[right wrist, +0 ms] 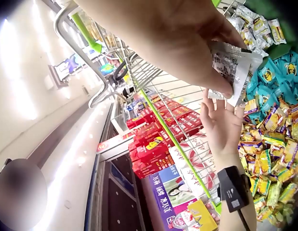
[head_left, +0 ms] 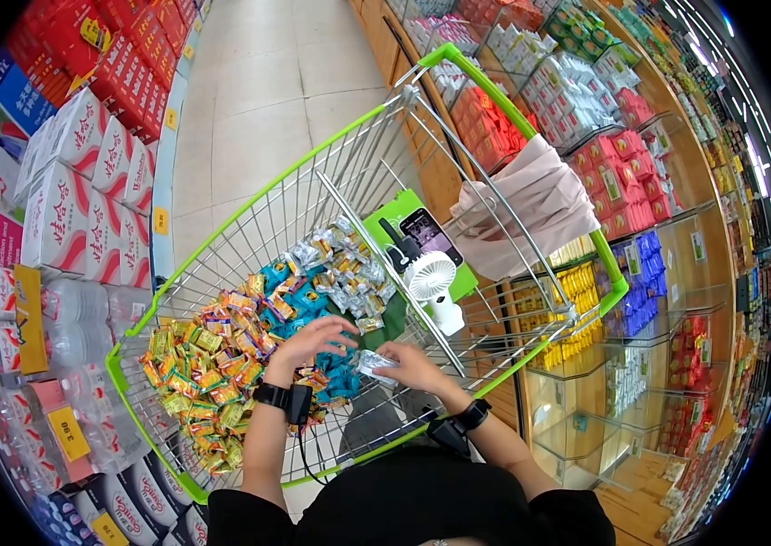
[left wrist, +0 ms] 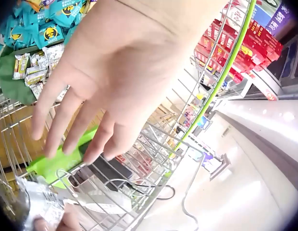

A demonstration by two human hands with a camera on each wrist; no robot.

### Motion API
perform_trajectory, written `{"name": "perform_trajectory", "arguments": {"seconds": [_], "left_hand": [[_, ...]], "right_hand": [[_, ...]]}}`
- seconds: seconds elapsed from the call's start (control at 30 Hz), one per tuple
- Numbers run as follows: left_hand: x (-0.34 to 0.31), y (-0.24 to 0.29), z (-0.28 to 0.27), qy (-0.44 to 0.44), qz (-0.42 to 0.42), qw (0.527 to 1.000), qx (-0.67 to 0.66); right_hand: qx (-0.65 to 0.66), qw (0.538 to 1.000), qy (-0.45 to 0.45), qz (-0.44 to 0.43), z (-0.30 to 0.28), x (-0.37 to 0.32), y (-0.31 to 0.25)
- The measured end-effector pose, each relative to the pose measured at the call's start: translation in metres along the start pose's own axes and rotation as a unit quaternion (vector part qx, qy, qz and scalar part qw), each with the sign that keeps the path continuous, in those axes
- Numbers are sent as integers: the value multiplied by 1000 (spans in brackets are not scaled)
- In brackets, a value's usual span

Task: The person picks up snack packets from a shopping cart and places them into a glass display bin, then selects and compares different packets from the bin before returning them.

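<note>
The left hand (left wrist: 110, 67) extends empty, fingers loosely spread, while the right hand (head_left: 413, 367) pinches a silver packet (right wrist: 235, 67).

The left hand (left wrist: 115, 82), fingers extended, partly covers a green panel (left wrist: 50, 167). Below the panel in view, the right hand (left wrist: 68, 220) holds a silver packet (left wrist: 42, 202); above the panel lie teal packets (left wrist: 50, 34).

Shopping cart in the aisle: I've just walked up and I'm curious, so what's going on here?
A person's right hand holds a silver packet in its fingers above the shopping cart. The left hand is open beside it, holding nothing. In the cart, heaps of orange-and-yellow packets, teal packets and silver-and-yellow packets lie next to one another. A white handheld fan and a smartphone are by the green panel.
</note>
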State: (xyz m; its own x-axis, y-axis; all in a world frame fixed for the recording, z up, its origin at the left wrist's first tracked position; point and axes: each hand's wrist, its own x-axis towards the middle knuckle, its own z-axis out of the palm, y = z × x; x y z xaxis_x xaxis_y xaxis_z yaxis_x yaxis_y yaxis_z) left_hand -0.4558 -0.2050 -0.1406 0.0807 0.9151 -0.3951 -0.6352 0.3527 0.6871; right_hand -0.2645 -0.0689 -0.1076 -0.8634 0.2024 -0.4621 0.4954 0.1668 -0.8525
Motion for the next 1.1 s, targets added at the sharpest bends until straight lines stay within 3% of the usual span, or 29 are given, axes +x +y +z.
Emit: {"name": "perform_trajectory", "arguments": {"seconds": [0.1,0.3,0.43,0.5,0.53,0.63,0.67,0.73,0.8,0.87,0.93,1.1], "left_hand": [[27,-26,-30,187,39,981,35],[74,-54,-81,326,-23,940,101],[109,-80,-124,356,-5,916,186],[123,-87,-145,366,11,820,440],[123,-86,-142,363,12,821,441],[129,-85,-136,378,-67,741,550],[130,-87,-134,374,-65,743,552],[128,-87,-128,371,-55,687,623],[136,-98,-136,377,-69,680,625],[141,-104,-140,362,-102,622,687],[145,-108,-143,334,-124,614,704],[160,-120,-150,365,-164,553,731]], "right_hand": [[-12,1000,-3,3,1,-1,4],[-6,1000,5,0,-1,-5,7],[-4,1000,-6,3,-4,-8,7],[-3,1000,-2,3,-5,-11,4],[-3,1000,0,1,-5,-12,2],[-2,1000,-5,-2,-7,-15,-1],[-2,1000,0,1,-8,-17,-4],[9,999,-27,19,-10,-20,-10],[-9,1000,-22,16,-6,-21,-1],[19,998,-56,20,-5,-22,-1],[36,994,-73,69,-8,-24,-15],[71,992,-103,-4,-4,-27,-12]]}}
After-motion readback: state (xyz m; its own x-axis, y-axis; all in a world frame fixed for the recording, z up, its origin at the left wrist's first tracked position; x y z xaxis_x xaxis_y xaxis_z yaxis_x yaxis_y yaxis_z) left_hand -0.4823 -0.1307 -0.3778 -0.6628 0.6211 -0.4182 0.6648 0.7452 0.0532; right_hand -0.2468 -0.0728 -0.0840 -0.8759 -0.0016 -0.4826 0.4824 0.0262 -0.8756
